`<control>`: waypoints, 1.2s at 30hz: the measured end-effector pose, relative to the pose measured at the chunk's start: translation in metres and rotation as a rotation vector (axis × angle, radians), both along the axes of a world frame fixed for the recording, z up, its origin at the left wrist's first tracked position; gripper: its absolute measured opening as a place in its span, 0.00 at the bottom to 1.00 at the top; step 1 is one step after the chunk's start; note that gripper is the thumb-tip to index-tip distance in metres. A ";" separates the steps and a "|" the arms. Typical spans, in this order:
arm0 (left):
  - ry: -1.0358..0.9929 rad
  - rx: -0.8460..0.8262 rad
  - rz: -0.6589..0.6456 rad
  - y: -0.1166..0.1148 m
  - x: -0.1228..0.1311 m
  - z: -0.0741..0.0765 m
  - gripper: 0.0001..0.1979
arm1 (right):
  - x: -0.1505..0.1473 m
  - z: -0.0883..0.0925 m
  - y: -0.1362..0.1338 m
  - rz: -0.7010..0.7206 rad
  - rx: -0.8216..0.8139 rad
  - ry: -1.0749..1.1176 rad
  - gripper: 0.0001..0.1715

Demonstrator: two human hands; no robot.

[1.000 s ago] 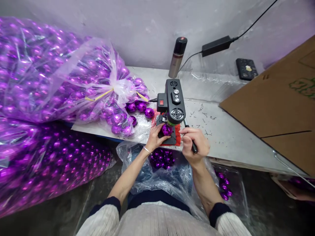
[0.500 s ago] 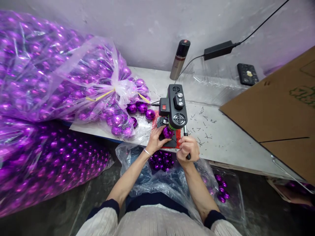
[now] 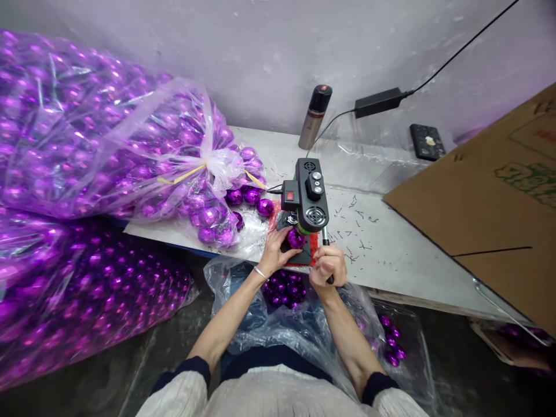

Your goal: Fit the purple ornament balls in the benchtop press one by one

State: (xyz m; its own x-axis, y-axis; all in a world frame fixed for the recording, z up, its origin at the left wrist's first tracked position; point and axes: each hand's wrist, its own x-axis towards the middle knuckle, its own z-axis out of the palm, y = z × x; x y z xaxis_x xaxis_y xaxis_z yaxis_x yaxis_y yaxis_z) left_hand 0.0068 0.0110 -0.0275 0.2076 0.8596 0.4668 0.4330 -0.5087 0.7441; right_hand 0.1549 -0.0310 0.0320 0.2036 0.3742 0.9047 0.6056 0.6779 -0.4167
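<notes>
While left hand (image 3: 278,250) steadies ball (image 3: 296,238), right hand (image 3: 328,264) grips lever (image 3: 325,238).

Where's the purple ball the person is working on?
Head view, mid-frame at the front of the table: the purple ball sits under the black machine, held by the left hand, with the right hand gripping the lever to its right.

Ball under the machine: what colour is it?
The ball is shiny purple, clearest in the head view.
</notes>
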 end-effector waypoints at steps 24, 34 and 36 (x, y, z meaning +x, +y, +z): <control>0.322 0.279 -0.089 -0.051 -0.030 -0.001 0.62 | -0.003 0.060 -0.009 0.075 -0.160 0.053 0.17; 0.197 -0.047 0.373 0.094 -0.036 0.026 0.26 | -0.001 0.057 -0.008 0.060 -0.152 0.016 0.18; 0.175 -0.121 0.303 0.100 -0.036 0.027 0.29 | -0.001 0.058 -0.007 0.067 -0.144 0.015 0.18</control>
State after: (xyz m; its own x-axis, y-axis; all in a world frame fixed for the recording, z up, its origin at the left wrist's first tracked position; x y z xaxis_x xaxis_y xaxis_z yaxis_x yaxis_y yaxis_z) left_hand -0.0289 0.1115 -0.0009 0.0034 0.9411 0.3381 0.6767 -0.2511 0.6921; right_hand 0.1540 -0.0384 0.0898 0.1871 0.5133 0.8376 0.5540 0.6490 -0.5215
